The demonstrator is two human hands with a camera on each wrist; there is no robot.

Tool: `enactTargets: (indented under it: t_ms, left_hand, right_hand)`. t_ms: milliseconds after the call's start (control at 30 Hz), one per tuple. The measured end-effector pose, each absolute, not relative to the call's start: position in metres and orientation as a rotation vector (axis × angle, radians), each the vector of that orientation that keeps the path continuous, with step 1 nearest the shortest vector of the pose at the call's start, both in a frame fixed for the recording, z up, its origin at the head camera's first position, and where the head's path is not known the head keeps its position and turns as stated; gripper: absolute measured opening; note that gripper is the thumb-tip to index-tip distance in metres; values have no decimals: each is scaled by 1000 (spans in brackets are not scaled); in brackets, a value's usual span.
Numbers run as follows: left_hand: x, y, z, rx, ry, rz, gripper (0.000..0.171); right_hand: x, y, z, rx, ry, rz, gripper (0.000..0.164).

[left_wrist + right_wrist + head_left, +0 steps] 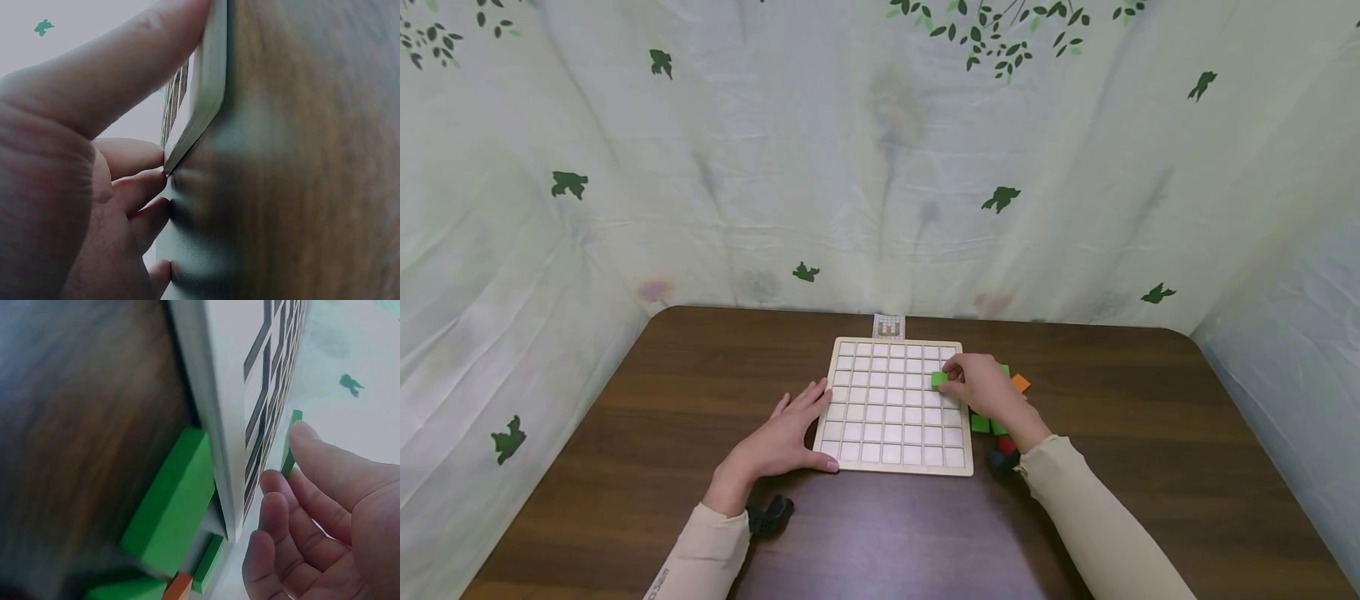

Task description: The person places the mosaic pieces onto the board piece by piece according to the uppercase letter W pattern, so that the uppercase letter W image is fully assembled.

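A square board (910,472) with a pale wooden rim and a grid of white cells lies on the table. My right hand (988,390) pinches a green square tile (938,379) between thumb and fingers over the board's right part; the right wrist view shows the tile (289,459) edge-on, seemingly just off the grid. Against the board's left side rests my left hand (781,437), fingers spread along that edge and thumb at the near left corner. In the left wrist view the fingertips touch the table beside the rim.
Loose green tiles (980,423), an orange tile (1021,382) and a red tile (1007,444) lie right of the board, partly hidden under my right hand and wrist. A small printed card (889,326) lies behind the board. A leaf-patterned curtain (850,167) hangs behind the table.
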State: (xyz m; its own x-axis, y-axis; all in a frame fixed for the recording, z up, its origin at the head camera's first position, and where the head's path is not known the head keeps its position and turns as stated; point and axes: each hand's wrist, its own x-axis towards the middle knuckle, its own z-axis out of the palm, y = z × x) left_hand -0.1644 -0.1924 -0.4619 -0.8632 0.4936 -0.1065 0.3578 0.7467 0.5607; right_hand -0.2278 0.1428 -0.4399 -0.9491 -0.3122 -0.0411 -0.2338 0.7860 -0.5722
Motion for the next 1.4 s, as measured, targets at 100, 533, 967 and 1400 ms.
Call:
enactTargets:
  t_ms: [100, 533, 967, 1400]
  left_hand:
    - [-164, -191, -461, 667, 2697, 796, 111]
    - [-163, -191, -462, 665, 2700, 783, 112]
    - [-164, -192, -462, 671, 2706, 774, 112]
    - [-166, -192, -464, 656, 2703, 767, 113]
  right_hand:
    - [-229, 140, -441, -444, 2845, -857, 27]
    - [-233, 131, -442, -422, 2865, -738, 27]
    - [-235, 127, -442, -424, 2874, -744, 26]
    - [-232, 134, -445, -414, 2871, -901, 31]
